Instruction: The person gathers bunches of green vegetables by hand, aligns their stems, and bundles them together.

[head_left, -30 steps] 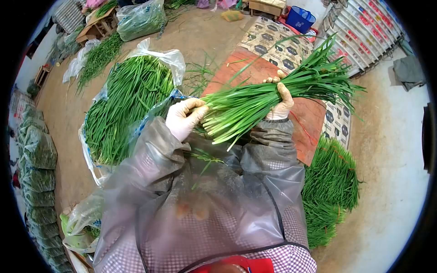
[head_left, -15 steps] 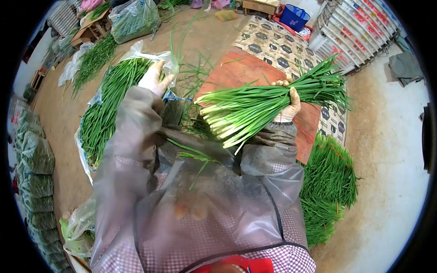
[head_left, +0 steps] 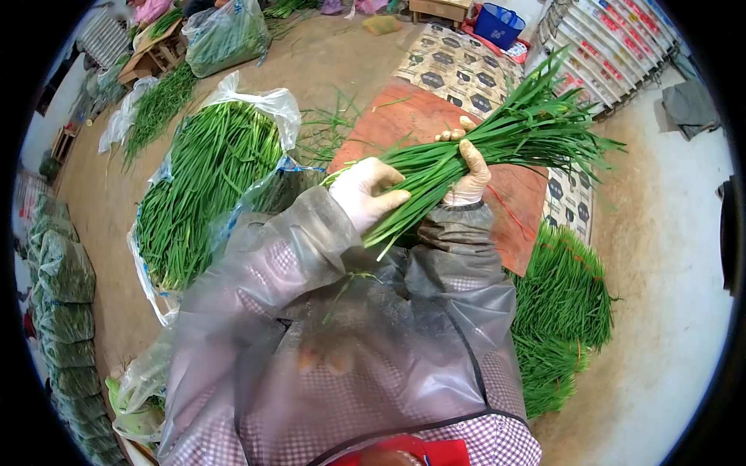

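A thick bunch of garlic chives is held level in front of me, its leafy tips pointing right and its stalk ends left. My right hand, in a pale glove, is closed around the middle of the bunch, thumb on the near side and fingertips showing beyond it. At the stalk ends, my left hand, also gloved, has its fingers and thumb curled round the bunch and covers most of the pale ends. A reddish board lies beneath the bunch. Left of my hands stands an open plastic bag full of loose chives.
Tied chive bundles are stacked at my right. Packed bags line the far left. Loose chives lie on the floor ahead, near a filled bag. A blue basket and a white rack stand at the back.
My left hand has come from above the open bag, where a few thin strands trailed near it, to the stalk ends of the bunch. The bunch has tilted slightly, leafy tips higher.
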Action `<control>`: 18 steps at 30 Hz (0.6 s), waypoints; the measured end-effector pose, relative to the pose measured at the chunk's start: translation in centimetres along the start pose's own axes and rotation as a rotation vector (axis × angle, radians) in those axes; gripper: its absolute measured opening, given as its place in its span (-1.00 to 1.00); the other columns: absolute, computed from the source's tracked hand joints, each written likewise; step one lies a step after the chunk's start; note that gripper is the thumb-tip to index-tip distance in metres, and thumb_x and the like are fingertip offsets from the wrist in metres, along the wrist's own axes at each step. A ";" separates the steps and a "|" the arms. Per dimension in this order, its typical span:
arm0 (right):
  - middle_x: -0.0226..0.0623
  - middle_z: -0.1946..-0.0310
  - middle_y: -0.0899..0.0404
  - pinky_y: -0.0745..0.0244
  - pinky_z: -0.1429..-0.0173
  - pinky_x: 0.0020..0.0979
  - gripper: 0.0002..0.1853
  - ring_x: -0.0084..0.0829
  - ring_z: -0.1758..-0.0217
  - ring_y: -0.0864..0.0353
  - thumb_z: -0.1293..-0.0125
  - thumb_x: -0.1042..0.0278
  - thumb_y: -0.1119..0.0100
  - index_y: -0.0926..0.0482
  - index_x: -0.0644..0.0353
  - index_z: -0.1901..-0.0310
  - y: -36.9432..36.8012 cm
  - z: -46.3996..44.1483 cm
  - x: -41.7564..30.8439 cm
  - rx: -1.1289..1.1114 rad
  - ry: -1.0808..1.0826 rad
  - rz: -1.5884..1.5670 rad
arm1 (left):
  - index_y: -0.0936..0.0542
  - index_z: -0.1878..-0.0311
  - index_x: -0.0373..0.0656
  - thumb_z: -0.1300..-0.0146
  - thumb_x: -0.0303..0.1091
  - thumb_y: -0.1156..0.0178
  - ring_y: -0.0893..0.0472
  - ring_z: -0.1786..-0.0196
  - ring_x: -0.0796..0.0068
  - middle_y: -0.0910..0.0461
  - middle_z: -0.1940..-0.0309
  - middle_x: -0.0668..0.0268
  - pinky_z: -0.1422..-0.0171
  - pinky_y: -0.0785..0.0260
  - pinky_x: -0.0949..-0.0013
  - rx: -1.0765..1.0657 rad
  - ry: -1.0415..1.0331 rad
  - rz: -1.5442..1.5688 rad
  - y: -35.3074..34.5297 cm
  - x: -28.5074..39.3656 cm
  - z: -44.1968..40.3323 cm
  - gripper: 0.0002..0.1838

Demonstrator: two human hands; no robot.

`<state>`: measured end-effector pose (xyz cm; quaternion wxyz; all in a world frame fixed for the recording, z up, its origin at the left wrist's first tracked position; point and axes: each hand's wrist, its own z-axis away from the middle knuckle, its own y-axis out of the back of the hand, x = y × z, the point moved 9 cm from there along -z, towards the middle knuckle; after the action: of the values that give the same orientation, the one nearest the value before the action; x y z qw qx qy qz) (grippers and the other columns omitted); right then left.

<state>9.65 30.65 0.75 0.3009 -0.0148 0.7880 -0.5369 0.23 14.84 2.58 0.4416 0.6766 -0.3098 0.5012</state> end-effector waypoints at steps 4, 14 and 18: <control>-0.28 0.29 -0.58 -0.50 -0.07 -0.24 -0.53 -0.31 0.13 -0.56 -0.12 0.53 -0.22 -0.43 0.30 -0.11 -0.3 0.4 0.3 0.027 -0.033 0.019 | -0.62 0.19 -0.27 -0.17 -0.44 -0.35 -0.52 0.28 0.70 -0.59 0.38 0.41 0.17 -0.40 0.55 -0.024 0.094 0.220 -0.1 -2.1 -0.4 -0.82; -0.20 0.30 -0.60 -0.56 0.02 -0.25 -0.57 -0.29 0.17 -0.60 -0.15 0.44 -0.24 -0.46 0.31 -0.08 0.6 0.2 0.4 0.089 -0.038 0.020 | -0.60 0.16 -0.29 -0.27 -0.47 -0.24 -0.52 0.25 0.67 -0.60 0.31 0.40 0.11 -0.40 0.54 0.037 0.102 0.491 0.5 -2.8 0.1 -0.87; -0.22 0.30 -0.60 -0.56 0.01 -0.24 -0.58 -0.29 0.16 -0.60 -0.15 0.43 -0.26 -0.48 0.32 -0.06 1.1 -0.1 0.5 0.084 -0.039 0.003 | -0.57 0.14 -0.27 -0.28 -0.46 -0.23 -0.52 0.26 0.66 -0.59 0.33 0.40 0.09 -0.38 0.54 0.039 0.131 0.585 0.9 -2.9 0.2 -0.87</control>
<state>9.55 30.99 -0.39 0.3174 -0.0112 0.7589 -0.5685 -1.33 14.18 0.08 0.2843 0.5332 -0.4529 0.6556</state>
